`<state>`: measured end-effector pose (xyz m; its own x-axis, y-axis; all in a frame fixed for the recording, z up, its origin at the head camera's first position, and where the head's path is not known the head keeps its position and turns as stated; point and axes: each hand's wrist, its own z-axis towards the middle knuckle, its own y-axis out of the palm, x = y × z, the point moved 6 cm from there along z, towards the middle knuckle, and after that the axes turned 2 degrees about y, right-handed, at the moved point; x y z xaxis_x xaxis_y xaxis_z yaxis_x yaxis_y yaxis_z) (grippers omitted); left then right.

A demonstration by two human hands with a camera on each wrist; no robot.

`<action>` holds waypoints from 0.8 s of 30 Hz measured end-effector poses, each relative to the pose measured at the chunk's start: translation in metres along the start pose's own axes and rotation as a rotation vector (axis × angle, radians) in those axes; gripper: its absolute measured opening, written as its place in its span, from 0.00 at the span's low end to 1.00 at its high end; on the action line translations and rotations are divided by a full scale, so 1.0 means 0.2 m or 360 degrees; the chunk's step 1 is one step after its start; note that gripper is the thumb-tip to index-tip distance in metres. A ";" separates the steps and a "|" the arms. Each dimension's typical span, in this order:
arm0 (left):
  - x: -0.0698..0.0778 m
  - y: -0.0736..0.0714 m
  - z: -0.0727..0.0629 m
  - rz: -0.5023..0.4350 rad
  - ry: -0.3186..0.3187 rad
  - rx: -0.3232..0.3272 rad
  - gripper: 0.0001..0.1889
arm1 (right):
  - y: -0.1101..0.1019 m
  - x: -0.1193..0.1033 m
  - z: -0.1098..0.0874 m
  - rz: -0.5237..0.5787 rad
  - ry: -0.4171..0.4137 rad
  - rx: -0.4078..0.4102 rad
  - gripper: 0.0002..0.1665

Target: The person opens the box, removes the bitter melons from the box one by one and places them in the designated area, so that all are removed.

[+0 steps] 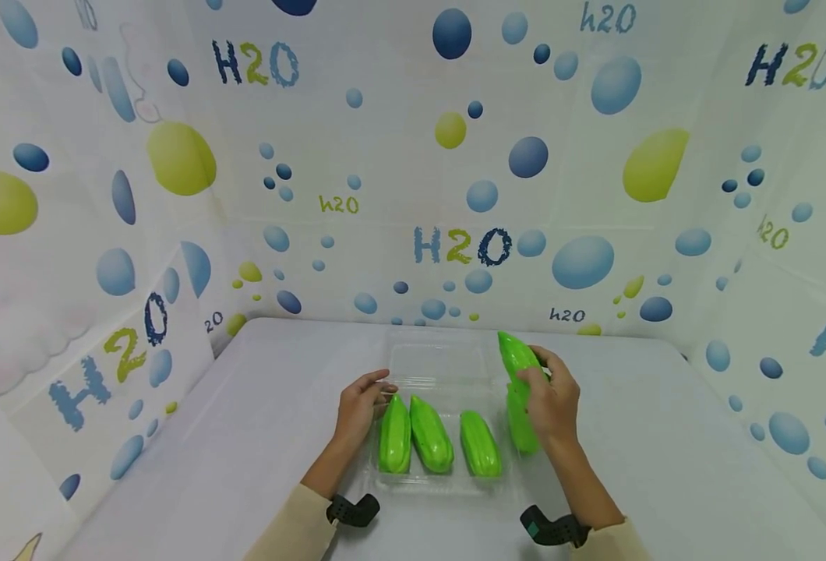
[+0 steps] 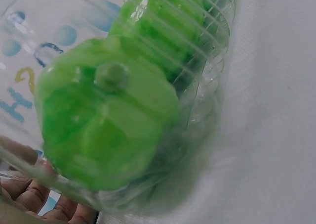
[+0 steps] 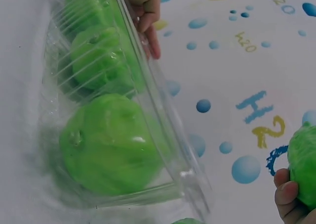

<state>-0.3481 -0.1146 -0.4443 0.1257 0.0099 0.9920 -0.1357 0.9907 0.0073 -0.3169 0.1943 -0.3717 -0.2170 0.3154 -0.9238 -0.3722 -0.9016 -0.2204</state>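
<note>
A clear plastic box (image 1: 441,485) with its lid (image 1: 437,362) folded back lies on the table. Inside are three bright green, ridged toy gourds: one at the left (image 1: 395,436), a second close beside it (image 1: 431,435) and a third farther right (image 1: 481,444). My left hand (image 1: 364,405) holds the box's left rim near the hinge. Raised over the box's right side, my right hand (image 1: 553,397) grips another green gourd (image 1: 518,357), its pointed tip upward. Partly hidden below that hand, one more gourd (image 1: 521,425) lies just right of the box.
The white tabletop (image 1: 287,389) stretches out on both sides of the box. Behind and beside it hang white sheets (image 1: 385,140) printed with blue and green drops. A dark band with a camera (image 1: 357,510) sits on each wrist.
</note>
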 end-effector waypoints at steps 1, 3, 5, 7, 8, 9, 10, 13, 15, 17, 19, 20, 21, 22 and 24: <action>-0.02 0.00 0.01 -0.0004 0.0000 0.0007 0.22 | 0.00 0.00 0.00 -0.0009 0.0014 -0.0007 0.24; -0.04 -0.01 0.02 -0.0007 0.0012 0.0015 0.22 | -0.01 0.01 0.01 -0.0034 0.0048 -0.0030 0.24; -0.06 -0.01 0.03 -0.0016 0.0015 0.0019 0.21 | -0.02 0.01 0.02 -0.0073 0.0082 -0.0059 0.25; -0.06 -0.01 0.03 -0.0017 0.0014 0.0018 0.21 | -0.02 0.02 0.03 -0.0110 0.0109 -0.0085 0.25; -0.05 -0.01 0.03 -0.0015 0.0015 0.0016 0.21 | -0.02 0.02 0.03 -0.0125 0.0116 -0.0096 0.25; -0.05 -0.01 0.03 -0.0015 0.0013 0.0012 0.21 | -0.02 0.02 0.04 -0.0142 0.0120 -0.0106 0.25; -0.04 0.00 0.02 -0.0012 0.0011 0.0008 0.21 | -0.02 0.02 0.04 -0.0154 0.0123 -0.0113 0.25; 0.01 0.00 -0.01 -0.0001 0.0006 -0.0005 0.21 | -0.03 0.03 0.04 -0.0186 0.0129 -0.0117 0.25; 0.07 0.00 -0.04 0.0011 0.0009 -0.0012 0.21 | -0.03 0.03 0.05 -0.0201 0.0132 -0.0106 0.25; 0.11 0.00 -0.06 0.0028 0.0009 -0.0012 0.21 | -0.04 0.04 0.06 -0.0221 0.0134 -0.0083 0.25; 0.14 0.00 -0.08 0.0032 0.0005 -0.0008 0.21 | -0.05 0.05 0.06 -0.0244 0.0139 -0.0060 0.25; 0.14 0.00 -0.08 0.0034 0.0004 -0.0007 0.21 | -0.05 0.05 0.06 -0.0256 0.0141 -0.0048 0.25; 0.14 0.00 -0.08 0.0034 0.0004 -0.0008 0.21 | -0.06 0.05 0.07 -0.0270 0.0147 -0.0041 0.25; 0.12 0.00 -0.07 0.0032 0.0003 -0.0008 0.21 | -0.07 0.06 0.07 -0.0283 0.0157 -0.0035 0.25; 0.08 0.00 -0.04 0.0014 -0.0002 -0.0008 0.22 | -0.08 0.07 0.07 -0.0313 0.0188 -0.0042 0.25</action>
<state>-0.3374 -0.1131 -0.4304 0.1235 0.0183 0.9922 -0.1315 0.9913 -0.0019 -0.3270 0.2167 -0.3764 -0.0349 0.4505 -0.8921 -0.3730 -0.8340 -0.4066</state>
